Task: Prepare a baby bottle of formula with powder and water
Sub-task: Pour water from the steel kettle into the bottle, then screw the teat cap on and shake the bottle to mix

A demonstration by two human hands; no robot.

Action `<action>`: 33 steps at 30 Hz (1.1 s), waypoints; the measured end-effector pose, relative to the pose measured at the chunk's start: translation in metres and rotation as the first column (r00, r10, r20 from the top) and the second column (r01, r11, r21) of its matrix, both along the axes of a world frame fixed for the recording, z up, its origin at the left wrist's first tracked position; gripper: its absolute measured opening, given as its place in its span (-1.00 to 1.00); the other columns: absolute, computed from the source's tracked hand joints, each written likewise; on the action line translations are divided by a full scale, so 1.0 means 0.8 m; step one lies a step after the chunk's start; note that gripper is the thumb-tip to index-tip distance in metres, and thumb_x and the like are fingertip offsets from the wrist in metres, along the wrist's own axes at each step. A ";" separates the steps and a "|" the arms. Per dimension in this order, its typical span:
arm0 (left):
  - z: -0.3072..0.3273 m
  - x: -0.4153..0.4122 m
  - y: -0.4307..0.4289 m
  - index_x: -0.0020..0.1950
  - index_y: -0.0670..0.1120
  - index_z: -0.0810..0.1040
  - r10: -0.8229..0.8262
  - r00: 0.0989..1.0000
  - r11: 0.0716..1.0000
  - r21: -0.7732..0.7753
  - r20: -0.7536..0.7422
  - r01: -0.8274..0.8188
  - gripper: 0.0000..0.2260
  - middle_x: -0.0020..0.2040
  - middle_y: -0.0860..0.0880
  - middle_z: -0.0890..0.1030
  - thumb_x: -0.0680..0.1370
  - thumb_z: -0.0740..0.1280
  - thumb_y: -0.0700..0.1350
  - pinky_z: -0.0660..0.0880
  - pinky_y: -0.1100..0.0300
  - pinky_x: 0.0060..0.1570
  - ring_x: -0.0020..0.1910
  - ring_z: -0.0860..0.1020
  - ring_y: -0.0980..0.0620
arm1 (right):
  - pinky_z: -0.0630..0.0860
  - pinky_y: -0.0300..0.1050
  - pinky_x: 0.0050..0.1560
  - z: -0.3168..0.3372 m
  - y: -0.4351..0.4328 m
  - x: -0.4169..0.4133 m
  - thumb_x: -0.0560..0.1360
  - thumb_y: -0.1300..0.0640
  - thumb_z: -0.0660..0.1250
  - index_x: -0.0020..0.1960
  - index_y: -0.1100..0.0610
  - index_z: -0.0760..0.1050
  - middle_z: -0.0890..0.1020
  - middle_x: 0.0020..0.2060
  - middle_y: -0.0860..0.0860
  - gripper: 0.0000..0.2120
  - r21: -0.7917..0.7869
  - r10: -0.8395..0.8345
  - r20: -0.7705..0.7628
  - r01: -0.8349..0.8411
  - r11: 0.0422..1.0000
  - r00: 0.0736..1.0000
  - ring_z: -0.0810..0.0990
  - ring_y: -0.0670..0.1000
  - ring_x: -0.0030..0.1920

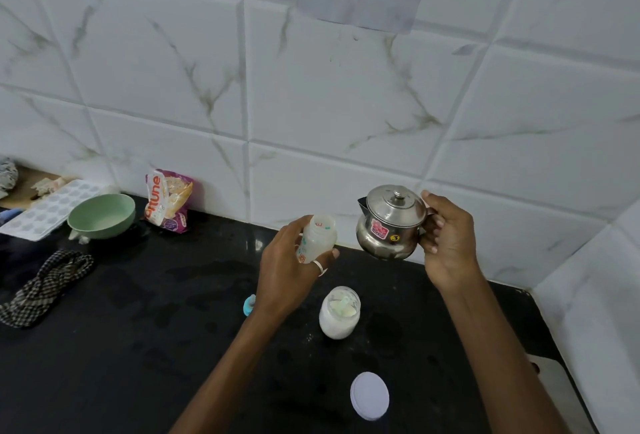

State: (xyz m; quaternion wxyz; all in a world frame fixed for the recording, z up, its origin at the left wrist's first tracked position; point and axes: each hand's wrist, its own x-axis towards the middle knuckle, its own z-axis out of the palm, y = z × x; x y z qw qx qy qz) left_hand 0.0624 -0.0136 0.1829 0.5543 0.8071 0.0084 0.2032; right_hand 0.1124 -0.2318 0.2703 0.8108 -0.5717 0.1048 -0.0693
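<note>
My left hand (289,274) grips the open baby bottle (317,237) above the black counter (138,329). Below stands the open powder jar (339,312), its white lid (369,395) nearer me. My right hand (448,243) holds the steel kettle (391,224) by its handle, beside the bottle.

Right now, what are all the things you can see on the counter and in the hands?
Baby bottle: one, cloudy white, open, in left hand.
Kettle: one, shiny steel, lid on, held above counter by right hand.
Powder jar: one, clear with white powder, open, counter middle.
Jar lid: one, white, front of counter.
Bottle teat: one, blue, partly hidden beside left wrist.
Bowl: one, green, back left.
Packet: one, purple and white, against wall.
Cloth: one, checked, left.
Ice tray: one, white, far left.
Counter: one, black.
Left hand: one, holding bottle.
Right hand: one, on kettle handle.
</note>
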 end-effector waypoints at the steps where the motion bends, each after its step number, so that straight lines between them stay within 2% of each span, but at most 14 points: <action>1: -0.001 0.001 -0.002 0.41 0.00 0.55 0.001 1.000 1.000 -0.005 -0.004 -0.001 -0.42 0.27 0.08 0.63 0.44 0.63 0.02 0.62 0.13 0.14 0.17 0.61 0.08 | 0.23 -0.33 -0.63 -0.005 -0.007 0.001 0.51 0.10 0.42 -0.55 -0.02 0.41 0.32 -0.55 -0.12 -0.52 0.018 -0.022 -0.011 0.022 1.000 1.000 0.29 -0.13 -0.55; 5: -0.006 0.002 -0.010 0.39 0.02 0.56 0.001 1.000 1.000 -0.027 -0.022 -0.002 -0.45 0.24 0.10 0.65 0.44 0.63 0.01 0.63 0.06 0.16 0.18 0.63 0.09 | 0.30 -0.36 -0.62 -0.027 -0.034 0.002 0.53 0.12 0.41 -0.56 -0.01 0.45 0.42 -0.56 -0.14 -0.51 0.082 -0.084 -0.017 0.085 0.993 0.996 0.40 -0.17 -0.58; 7: -0.010 0.004 -0.014 0.37 0.04 0.57 -0.002 1.000 0.999 -0.033 -0.025 0.001 -0.46 0.23 0.12 0.65 0.44 0.63 0.00 0.63 0.05 0.17 0.18 0.63 0.10 | 0.33 -0.37 -0.61 -0.042 -0.047 0.002 0.55 0.15 0.40 -0.50 -0.01 0.51 0.48 -0.55 -0.14 -0.57 0.092 -0.109 -0.031 0.111 0.990 0.994 0.45 -0.19 -0.57; 10: -0.016 0.006 -0.021 0.39 0.01 0.56 -0.007 0.999 1.000 -0.027 -0.033 0.006 -0.45 0.24 0.11 0.66 0.44 0.63 -0.01 0.63 0.03 0.19 0.20 0.63 0.09 | 0.32 -0.35 -0.61 -0.071 -0.070 0.006 0.54 0.17 0.40 -0.26 0.06 0.40 0.45 -0.46 -0.09 -0.75 0.084 -0.158 -0.073 0.164 0.983 0.985 0.43 -0.16 -0.51; 13: -0.023 0.006 -0.029 0.36 0.05 0.58 -0.018 0.999 0.999 -0.030 -0.029 0.017 -0.49 0.21 0.14 0.67 0.44 0.63 -0.03 0.63 0.06 0.17 0.18 0.65 0.13 | 0.33 -0.37 -0.59 -0.103 -0.090 0.007 0.54 0.20 0.35 -0.29 0.05 0.40 0.48 -0.46 -0.12 -0.74 0.059 -0.160 -0.088 0.165 0.984 0.983 0.45 -0.18 -0.49; 17: -0.038 0.002 -0.041 0.24 0.25 0.56 -0.024 0.998 0.999 -0.041 -0.059 0.022 -0.53 0.14 0.20 0.69 0.43 0.64 -0.05 0.61 0.23 0.15 0.14 0.66 0.22 | 0.40 -0.36 -0.53 -0.147 -0.108 0.007 0.52 0.21 0.37 -0.37 0.03 0.58 0.55 -0.50 -0.13 -0.70 0.036 -0.182 -0.164 0.190 0.981 0.970 0.51 -0.20 -0.49; 20: -0.051 -0.002 -0.048 0.17 0.37 0.53 -0.023 0.996 0.999 -0.043 -0.083 0.020 -0.50 0.10 0.25 0.70 0.43 0.65 -0.08 0.58 0.36 0.08 0.11 0.67 0.25 | 0.50 -0.27 -0.35 -0.186 -0.120 0.009 0.51 0.21 0.36 -0.37 0.07 0.66 0.62 -0.41 -0.06 -0.71 0.008 -0.161 -0.217 0.167 0.986 0.963 0.58 -0.12 -0.36; 22: -0.060 -0.006 -0.053 0.19 0.35 0.52 -0.021 0.994 0.999 -0.042 -0.107 0.016 -0.48 0.09 0.33 0.68 0.43 0.65 -0.10 0.55 0.43 0.06 0.12 0.66 0.29 | 0.53 -0.19 -0.22 -0.214 -0.126 0.009 0.51 0.21 0.37 -0.32 0.08 0.69 0.66 -0.36 -0.02 -0.74 0.001 -0.148 -0.256 0.153 0.988 0.955 0.62 -0.09 -0.29; 25: -0.075 -0.011 -0.058 0.25 0.27 0.51 -0.015 0.989 0.999 -0.038 -0.147 0.009 -0.47 0.09 0.45 0.64 0.42 0.64 -0.10 0.51 0.50 0.04 0.12 0.63 0.38 | 0.54 -0.13 -0.16 -0.251 -0.132 0.012 0.51 0.23 0.37 -0.31 0.11 0.69 0.66 -0.35 0.02 -0.75 -0.002 -0.133 -0.293 0.139 0.990 0.947 0.63 -0.07 -0.29; 30: -0.094 -0.018 -0.064 0.30 0.18 0.52 0.005 0.984 0.999 -0.032 -0.176 -0.011 -0.47 0.08 0.48 0.63 0.42 0.63 -0.12 0.54 0.48 0.06 0.12 0.63 0.39 | 0.58 -0.20 -0.24 -0.299 -0.132 0.018 0.48 0.21 0.35 -0.35 0.07 0.70 0.69 -0.34 0.00 -0.73 0.035 -0.098 -0.359 0.118 0.992 0.928 0.66 -0.08 -0.30; 33: -0.100 -0.021 -0.066 0.32 0.11 0.52 0.026 0.981 0.999 -0.031 -0.191 -0.033 -0.46 0.06 0.49 0.63 0.42 0.63 -0.12 0.53 0.49 0.04 0.11 0.62 0.41 | 0.56 -0.25 -0.30 -0.316 -0.127 0.020 0.45 0.19 0.34 -0.39 0.05 0.67 0.66 -0.38 -0.04 -0.73 0.052 -0.062 -0.348 0.086 0.995 0.935 0.63 -0.10 -0.34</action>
